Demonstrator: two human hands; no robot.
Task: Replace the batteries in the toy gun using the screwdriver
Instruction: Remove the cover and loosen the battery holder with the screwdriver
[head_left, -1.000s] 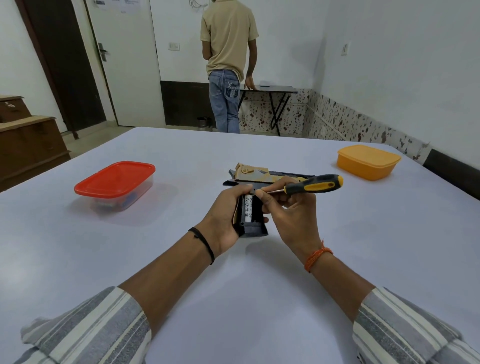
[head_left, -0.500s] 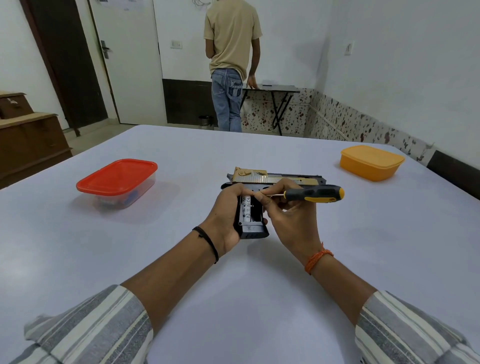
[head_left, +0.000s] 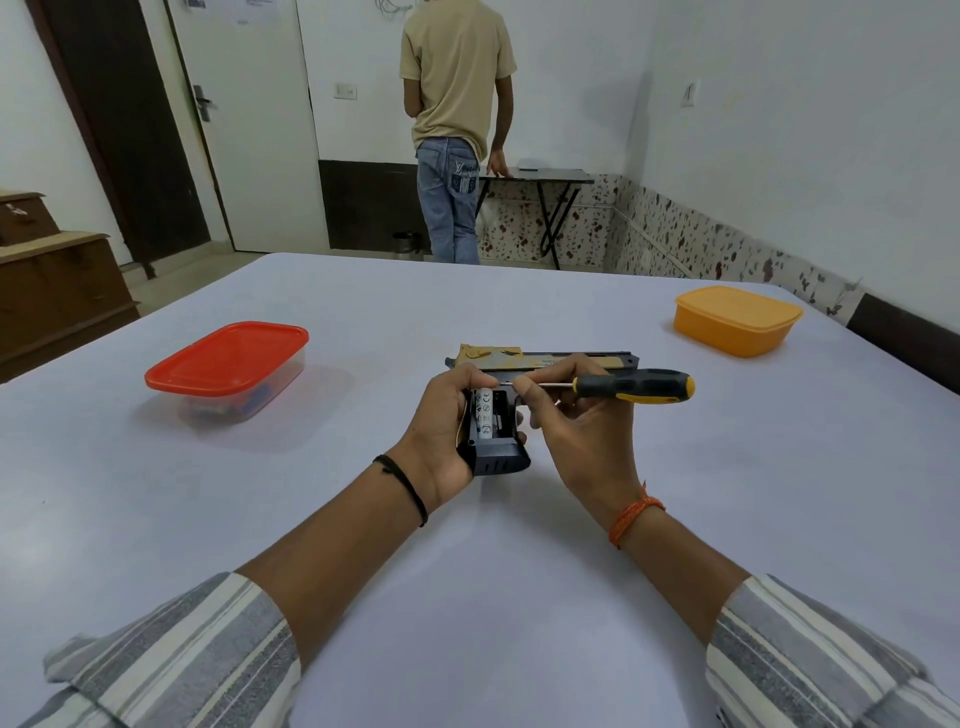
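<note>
The toy gun (head_left: 498, 410) lies near the middle of the pale counter (head_left: 363, 545), held between both hands, its grip pointing toward the person and its barrel running off to the right; the upper slide is gold-tan with darker markings, the frame and grip are black, and the base of the grip shows short ribbed slots; the grip's side is open, showing a dark battery bay with one white battery (head_left: 485, 414) printed with small symbols sitting along its left side, while the slot beside it looks dark. The left hand (head_left: 441, 431) grasps the grip from the left, fingers curled over its top edge and palm against its side; a black band circles that wrist. The right hand (head_left: 576, 431) pinches the thin metal shaft of the screwdriver (head_left: 631, 387) between thumb and forefinger, the tip lying at the top of the open bay just beside the battery's upper end; the black-and-yellow handle juts out to the right, nearly level, free of the palm; an orange thread is tied round that wrist. To the left on the counter stands a clear tub with a red lid (head_left: 228, 369), small items dimly visible inside; far right sits a closed orange tub (head_left: 737, 319); beyond the counter a person (head_left: 457, 130) stands facing away beside a small folding table (head_left: 540, 176).
</note>
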